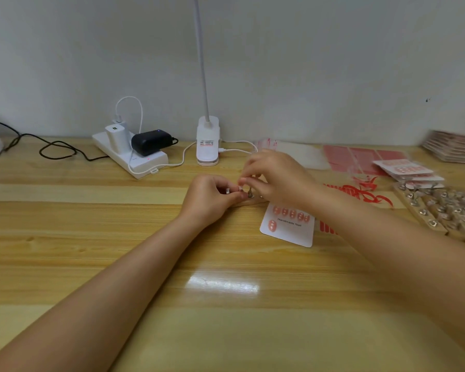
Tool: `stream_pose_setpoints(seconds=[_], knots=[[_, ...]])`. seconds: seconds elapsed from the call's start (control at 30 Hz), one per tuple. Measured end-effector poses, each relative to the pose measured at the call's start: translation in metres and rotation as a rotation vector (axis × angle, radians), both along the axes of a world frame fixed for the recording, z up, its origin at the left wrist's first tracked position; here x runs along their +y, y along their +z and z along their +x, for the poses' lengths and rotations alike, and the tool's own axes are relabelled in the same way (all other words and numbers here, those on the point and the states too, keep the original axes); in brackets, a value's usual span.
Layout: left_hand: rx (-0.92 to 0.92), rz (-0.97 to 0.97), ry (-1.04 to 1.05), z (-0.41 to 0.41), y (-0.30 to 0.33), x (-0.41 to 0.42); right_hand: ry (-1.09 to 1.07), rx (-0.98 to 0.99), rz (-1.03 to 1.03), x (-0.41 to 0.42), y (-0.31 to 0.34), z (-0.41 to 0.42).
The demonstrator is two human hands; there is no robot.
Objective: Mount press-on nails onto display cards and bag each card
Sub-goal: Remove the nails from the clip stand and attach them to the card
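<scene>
A white display card (293,232) printed "Handmade Nail" lies on the wooden table, with several pink nails stuck along its top and one at its lower left. Just above the card, my left hand (210,200) holds a thin wooden stick (249,203) that carries small nails. My right hand (274,175) meets it from the right and pinches a small nail (250,194) on that stick. The fingertips of both hands touch around the nail.
Wooden sticks with mounted nails (440,210) lie at the right edge. Red peeled strips (360,191), clear bags and red sheets (360,159), and finished cards (406,169) lie behind them. A clip lamp (207,140) and a power strip (130,154) with cables stand at the back.
</scene>
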State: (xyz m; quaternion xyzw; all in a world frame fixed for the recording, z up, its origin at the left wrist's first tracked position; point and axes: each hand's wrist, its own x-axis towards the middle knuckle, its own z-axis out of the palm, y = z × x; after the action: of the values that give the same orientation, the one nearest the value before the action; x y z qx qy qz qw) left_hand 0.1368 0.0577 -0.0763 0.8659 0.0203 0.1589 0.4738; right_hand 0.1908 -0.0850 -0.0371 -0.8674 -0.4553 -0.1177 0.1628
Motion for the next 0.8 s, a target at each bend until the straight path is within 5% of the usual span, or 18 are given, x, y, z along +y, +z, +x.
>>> stream_pose_setpoints(seconds=[0.3,0.37,0.5,0.6,0.8], knots=[[0.146,0.143,-0.056,-0.002,0.009,0.002,-0.251,0.237,0.573,-0.037,0.01,-0.023],[0.1,0.264,-0.039,-0.007,0.011,0.003,-0.275,0.243,0.551,-0.055,0.002,-0.035],[-0.328,0.557,-0.218,-0.029,0.019,-0.005,-0.277,0.27,0.48,-0.074,-0.02,-0.056],[-0.229,0.606,-0.419,-0.037,0.012,-0.018,-0.264,0.218,0.406,-0.077,-0.032,-0.063],[-0.216,0.615,-0.386,-0.041,0.0,-0.025,-0.209,-0.021,0.186,-0.076,-0.036,-0.068]])
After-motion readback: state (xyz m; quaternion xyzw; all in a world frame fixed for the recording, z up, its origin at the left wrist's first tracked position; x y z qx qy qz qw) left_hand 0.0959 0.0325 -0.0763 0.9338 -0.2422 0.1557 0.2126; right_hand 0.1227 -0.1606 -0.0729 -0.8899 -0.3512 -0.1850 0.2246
